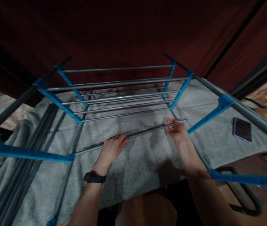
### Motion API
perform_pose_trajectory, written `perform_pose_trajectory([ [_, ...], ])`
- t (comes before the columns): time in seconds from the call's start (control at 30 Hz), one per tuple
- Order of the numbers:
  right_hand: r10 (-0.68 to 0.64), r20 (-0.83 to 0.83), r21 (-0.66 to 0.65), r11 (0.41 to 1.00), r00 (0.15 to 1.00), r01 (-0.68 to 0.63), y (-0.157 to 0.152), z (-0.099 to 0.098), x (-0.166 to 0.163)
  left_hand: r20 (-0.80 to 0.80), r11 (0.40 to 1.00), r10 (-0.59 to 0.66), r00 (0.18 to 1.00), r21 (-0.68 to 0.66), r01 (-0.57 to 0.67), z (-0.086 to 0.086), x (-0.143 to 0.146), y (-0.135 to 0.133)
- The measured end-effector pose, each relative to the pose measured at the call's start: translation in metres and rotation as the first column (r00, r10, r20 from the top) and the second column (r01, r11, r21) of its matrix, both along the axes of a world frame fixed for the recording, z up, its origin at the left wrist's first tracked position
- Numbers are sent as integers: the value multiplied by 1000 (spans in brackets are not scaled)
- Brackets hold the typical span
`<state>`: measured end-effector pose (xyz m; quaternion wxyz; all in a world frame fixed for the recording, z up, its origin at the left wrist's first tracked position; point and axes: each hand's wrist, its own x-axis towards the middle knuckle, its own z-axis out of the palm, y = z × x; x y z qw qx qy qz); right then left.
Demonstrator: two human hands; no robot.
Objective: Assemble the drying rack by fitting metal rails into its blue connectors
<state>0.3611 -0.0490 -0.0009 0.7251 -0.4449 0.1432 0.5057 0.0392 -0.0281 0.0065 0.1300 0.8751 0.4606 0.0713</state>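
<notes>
A thin grey metal rod (145, 132) runs slantwise across the middle of the view. My left hand (111, 149) is closed around it near its left part, and a black band sits on that wrist. My right hand (177, 129) grips the rod near its right end. The rod's left end meets a blue plastic bracket (29, 153) of a drying rack. Its right end is free, just left of another blue bracket (208, 116). Several fitted rods (124, 100) span the blue side pieces farther back.
A grey towel (147, 160) lies under the rack. A phone (242, 129) rests on the towel at the right. Loose grey tubes (25, 175) lie along the left side. Dark red wall behind; a black curved frame piece (248, 194) sits low at the right.
</notes>
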Motion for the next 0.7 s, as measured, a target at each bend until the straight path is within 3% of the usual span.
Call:
perform_pose_trajectory([
  [0.2,37,-19,17,999,999,-37,1,-4,-6,14,999,18,1000,-33,-18,-4,-6,3],
  [0.47,1,20,-8,1000,1000,-1,-2,2,4,-59,985,155,986,-68,-159,1,-21,12],
  [0.7,-12,49,-18,1000,999,13,-4,4,10,27,983,177,984,-61,-175,2,-31,13],
])
